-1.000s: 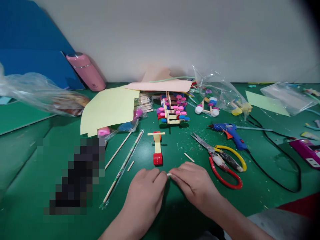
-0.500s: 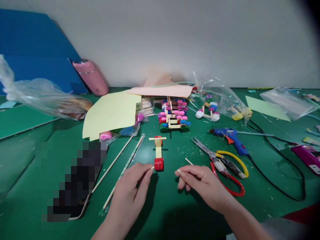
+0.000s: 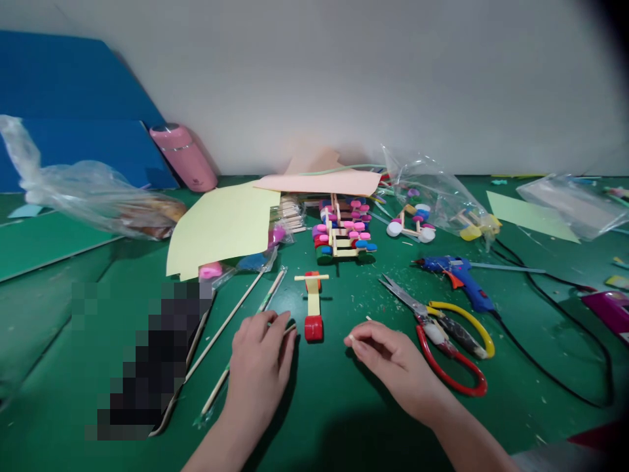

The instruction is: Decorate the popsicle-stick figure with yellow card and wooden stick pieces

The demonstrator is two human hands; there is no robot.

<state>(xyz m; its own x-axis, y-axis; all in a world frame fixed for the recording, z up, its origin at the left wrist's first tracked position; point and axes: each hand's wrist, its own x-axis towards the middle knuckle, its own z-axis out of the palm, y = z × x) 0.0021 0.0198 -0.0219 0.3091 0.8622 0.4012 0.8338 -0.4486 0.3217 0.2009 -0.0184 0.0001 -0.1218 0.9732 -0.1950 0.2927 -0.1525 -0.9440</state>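
Note:
A small model scooter (image 3: 313, 305) stands on the green table between my hands, with red and orange wheels, a pale deck and a stick handlebar. My left hand (image 3: 263, 354) is just left of its red wheel, thumb and fingers closed on a short wooden stick (image 3: 290, 328), most of it hidden. To the right, my right hand (image 3: 390, 367) pinches a small pale stick piece (image 3: 351, 337), of which only the tip shows. Another pale stick end (image 3: 369, 318) pokes out behind that hand; I cannot tell whether it is held.
Scissors (image 3: 417, 311) and a blue glue gun (image 3: 455, 272) with its cord lie right. Several finished models (image 3: 344, 229) stand behind the scooter. On the left are long sticks (image 3: 226, 334), a pixelated dark object (image 3: 152, 360), yellow paper (image 3: 223, 226) and a pink bottle (image 3: 184, 157).
My left hand has drawn slightly left from the red wheel, and its grip on the stick has shifted, so the stick now lies across the fingers. My right hand keeps its pinch.

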